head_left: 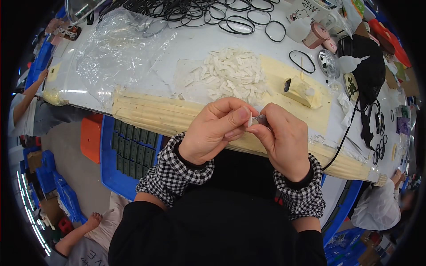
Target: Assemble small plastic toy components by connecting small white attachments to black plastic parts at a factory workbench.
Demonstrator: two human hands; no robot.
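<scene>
My left hand (211, 131) is closed in a pinch on a small white strip (250, 119), held just above the table's padded front edge. Right beside it, my right hand (285, 139) pinches a small grey piece (262, 119), mostly covered by the fingertips; its kind cannot be made out. The fingertips of both hands nearly meet. Just beyond them lies a loose pile of whitish short strips (233, 73). To the right of the pile stands a yellow taped block (302, 93) with a dark opening on its left end.
Black rubber-like rings (237, 25) heap along the far side. Clear plastic film (120, 57) covers the table's left. Pink cup (316, 35), squeeze bottle (350, 63) and black bag (364, 66) crowd the right. A blue crate (106, 164) with dark green parts sits below; other people are nearby.
</scene>
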